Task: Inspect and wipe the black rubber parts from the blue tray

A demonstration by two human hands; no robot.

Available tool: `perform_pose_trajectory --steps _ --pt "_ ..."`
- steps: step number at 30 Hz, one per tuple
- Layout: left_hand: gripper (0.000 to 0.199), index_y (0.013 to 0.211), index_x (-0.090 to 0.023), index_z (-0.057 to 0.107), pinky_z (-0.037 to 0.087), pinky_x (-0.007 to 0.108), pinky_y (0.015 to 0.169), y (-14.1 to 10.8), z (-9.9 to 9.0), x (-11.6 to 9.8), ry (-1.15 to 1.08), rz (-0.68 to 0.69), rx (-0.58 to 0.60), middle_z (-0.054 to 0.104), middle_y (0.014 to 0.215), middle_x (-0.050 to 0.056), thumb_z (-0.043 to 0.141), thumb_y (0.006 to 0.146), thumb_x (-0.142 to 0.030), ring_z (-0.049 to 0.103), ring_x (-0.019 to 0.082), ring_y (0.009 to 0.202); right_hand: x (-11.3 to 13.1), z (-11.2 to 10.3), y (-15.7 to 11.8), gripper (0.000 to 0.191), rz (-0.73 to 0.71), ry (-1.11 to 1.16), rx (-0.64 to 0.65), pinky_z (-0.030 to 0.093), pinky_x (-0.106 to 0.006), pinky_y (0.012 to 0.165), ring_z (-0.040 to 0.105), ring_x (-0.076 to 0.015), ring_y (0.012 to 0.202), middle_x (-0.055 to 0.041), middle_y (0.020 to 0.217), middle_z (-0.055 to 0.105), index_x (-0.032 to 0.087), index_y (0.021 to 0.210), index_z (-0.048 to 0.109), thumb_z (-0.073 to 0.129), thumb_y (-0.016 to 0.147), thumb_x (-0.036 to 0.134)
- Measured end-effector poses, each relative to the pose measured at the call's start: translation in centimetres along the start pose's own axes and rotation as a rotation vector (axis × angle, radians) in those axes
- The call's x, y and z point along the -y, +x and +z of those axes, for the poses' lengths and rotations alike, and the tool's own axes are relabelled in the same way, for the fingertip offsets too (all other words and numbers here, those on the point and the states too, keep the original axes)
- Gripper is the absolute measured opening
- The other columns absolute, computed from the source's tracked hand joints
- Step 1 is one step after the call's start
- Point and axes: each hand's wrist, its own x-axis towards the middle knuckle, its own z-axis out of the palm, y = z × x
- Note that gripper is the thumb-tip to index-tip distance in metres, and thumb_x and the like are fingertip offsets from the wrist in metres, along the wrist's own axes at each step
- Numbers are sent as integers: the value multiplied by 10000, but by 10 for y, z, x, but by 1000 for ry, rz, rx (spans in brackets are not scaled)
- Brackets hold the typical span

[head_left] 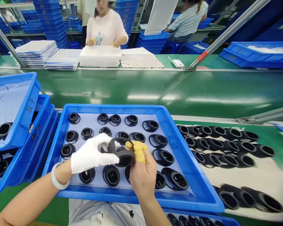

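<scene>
My left hand (93, 153), in a white glove, grips the left side of a black ring-shaped part (125, 157) between thumb and fingers. Yellow covers wrap the fingertips of my right hand (142, 168), which are closed on the right side of the same part. Both hands hold it above a blue tray (118, 108). Rows of similar black parts, each with a round glossy opening, lie on white sheeting in the tray, such as one black part (163, 157) at the right. Some parts are hidden beneath my hands.
Stacked blue trays (33, 138) stand at the left. More black parts (217, 131) lie in rows on pale cloth (217, 177) at the right. Behind a green conveyor surface (141, 91), a person (106, 29) works beside white stacks (100, 56). A metal post (226, 34) slants at the right.
</scene>
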Motion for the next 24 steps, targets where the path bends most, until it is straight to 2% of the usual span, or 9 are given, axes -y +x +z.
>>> perform_pose_trajectory --steps 2,4,9,11,15,17,19,21,24 --pt "318 914 -179 662 450 291 814 0 -2 -1 -16 28 9 603 968 32 780 644 -297 557 182 899 0 -5 -1 216 -134 -121 12 458 -243 536 533 -131 612 -27 766 619 189 904 633 553 885 389" --pt "326 946 -176 669 451 293 843 0 -3 0 -143 11 25 626 996 46 768 670 -318 569 191 935 3 -5 -2 217 -170 -166 57 452 -243 486 515 -120 537 -25 747 625 194 915 618 543 895 396" --pt "313 825 -125 676 474 263 727 5 -3 8 -578 -90 105 645 796 62 654 793 -436 581 146 745 13 4 -1 286 6 -87 168 443 -253 399 512 -131 440 9 640 583 211 1067 540 506 909 447" --pt "354 826 -117 668 474 256 659 10 -3 12 -713 -175 84 632 764 65 595 832 -464 566 134 685 15 6 2 347 4 -158 210 481 -277 439 545 -137 476 -18 747 614 214 1185 480 471 925 444" --pt "342 885 -115 661 443 214 549 19 -2 18 -807 -254 -82 625 790 62 676 770 -437 556 109 629 19 4 12 475 -349 -604 336 541 -325 588 595 -156 649 -125 1134 562 202 1293 459 542 888 436" --pt "352 851 -110 650 412 215 489 21 -3 20 -775 -237 -114 605 728 51 694 743 -442 533 103 558 22 3 20 531 -538 -781 418 544 -346 642 594 -176 693 -134 1133 566 183 1324 454 576 870 432" --pt "328 796 -113 638 401 226 470 22 -5 20 -717 -182 -165 582 668 36 681 744 -434 513 104 522 25 4 32 523 -642 -841 480 540 -354 664 588 -183 679 -121 1049 608 163 1320 468 573 872 413" --pt "241 756 -122 636 416 233 506 21 -9 17 -623 -106 -295 588 670 30 678 748 -359 522 112 561 25 9 48 425 -619 -827 499 536 -355 676 597 -191 682 -103 971 639 162 1225 549 572 864 385" --pt "115 822 -129 647 448 242 613 21 -16 11 -479 -42 -468 621 753 29 661 747 -215 552 126 678 18 30 74 282 -384 -709 560 534 -357 669 625 -204 699 -75 877 670 182 1019 630 586 797 349"
